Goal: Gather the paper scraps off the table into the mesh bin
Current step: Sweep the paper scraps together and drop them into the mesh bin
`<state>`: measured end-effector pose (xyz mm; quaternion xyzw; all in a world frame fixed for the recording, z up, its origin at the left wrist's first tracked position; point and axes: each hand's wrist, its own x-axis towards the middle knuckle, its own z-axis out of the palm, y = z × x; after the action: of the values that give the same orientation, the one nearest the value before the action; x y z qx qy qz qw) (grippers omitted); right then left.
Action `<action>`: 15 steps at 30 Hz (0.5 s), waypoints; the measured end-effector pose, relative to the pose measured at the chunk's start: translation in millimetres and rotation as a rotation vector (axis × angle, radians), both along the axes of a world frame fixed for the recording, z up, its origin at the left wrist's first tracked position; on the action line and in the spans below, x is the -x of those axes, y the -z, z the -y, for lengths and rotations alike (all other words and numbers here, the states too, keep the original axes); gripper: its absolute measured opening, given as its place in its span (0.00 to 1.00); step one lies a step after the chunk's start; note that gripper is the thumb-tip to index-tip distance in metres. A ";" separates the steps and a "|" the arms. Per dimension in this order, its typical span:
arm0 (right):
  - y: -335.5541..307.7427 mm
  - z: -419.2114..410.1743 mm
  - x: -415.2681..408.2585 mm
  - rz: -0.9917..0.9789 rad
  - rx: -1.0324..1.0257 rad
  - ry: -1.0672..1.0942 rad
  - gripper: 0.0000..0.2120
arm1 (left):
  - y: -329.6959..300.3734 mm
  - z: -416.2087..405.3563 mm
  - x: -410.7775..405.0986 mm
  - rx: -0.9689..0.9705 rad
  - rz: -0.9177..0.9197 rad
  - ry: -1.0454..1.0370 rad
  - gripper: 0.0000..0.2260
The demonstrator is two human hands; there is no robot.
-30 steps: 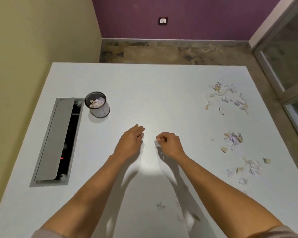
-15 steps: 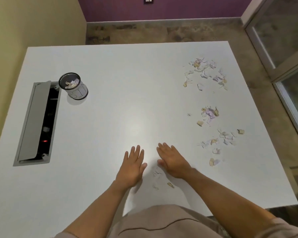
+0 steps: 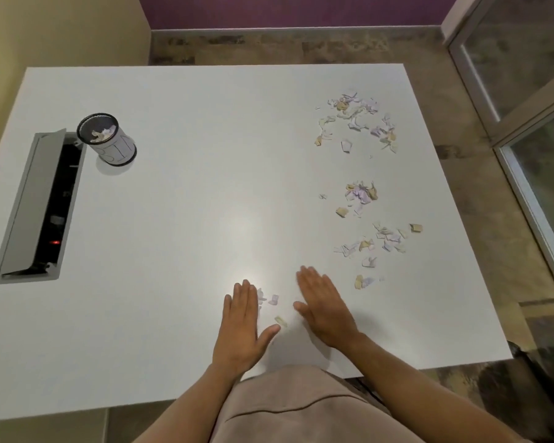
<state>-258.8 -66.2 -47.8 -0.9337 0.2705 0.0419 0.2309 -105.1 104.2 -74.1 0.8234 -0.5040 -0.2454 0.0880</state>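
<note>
My left hand (image 3: 242, 324) and my right hand (image 3: 325, 306) lie flat, fingers straight, on the white table (image 3: 189, 203) near its front edge. A few small paper scraps (image 3: 273, 299) sit between them, one tan scrap (image 3: 281, 321) close to my left thumb. More scraps lie on the table's right side: a far cluster (image 3: 359, 119), a middle cluster (image 3: 360, 195) and a near cluster (image 3: 381, 243). The black mesh bin (image 3: 108, 139) stands at the far left with some scraps inside.
An open grey cable hatch (image 3: 36, 206) is set into the table's left side, right beside the bin. The table's front edge runs just before my body. Glass panels in a metal frame (image 3: 525, 107) stand to the right.
The view has come closer and steadied. Both flat hands have drawn apart slightly, and small scraps that lay near my wrists now show between the hands.
</note>
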 end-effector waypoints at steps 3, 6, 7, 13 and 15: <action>2.3 15.1 34.7 0.042 0.053 0.293 0.33 | -0.7 -7.3 10.5 -0.041 0.024 -0.076 0.46; 10.4 27.7 60.6 -0.022 0.053 0.469 0.36 | 0.6 -6.0 19.6 -0.095 0.044 -0.113 0.48; 13.2 30.3 65.6 -0.059 0.059 0.489 0.37 | 1.1 -3.0 22.5 -0.105 0.047 -0.129 0.48; 20.3 36.2 68.1 -0.201 0.042 0.504 0.44 | 5.8 31.1 36.5 -0.062 0.025 -0.210 0.42; 17.6 35.0 60.4 -0.188 0.061 0.424 0.42 | 7.8 40.7 37.4 -0.048 0.028 -0.208 0.40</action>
<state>-319.2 -101.2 -65.4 -0.8544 0.4821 0.0713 0.1801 -142.5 63.5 -81.9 0.8764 -0.4111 -0.2357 0.0862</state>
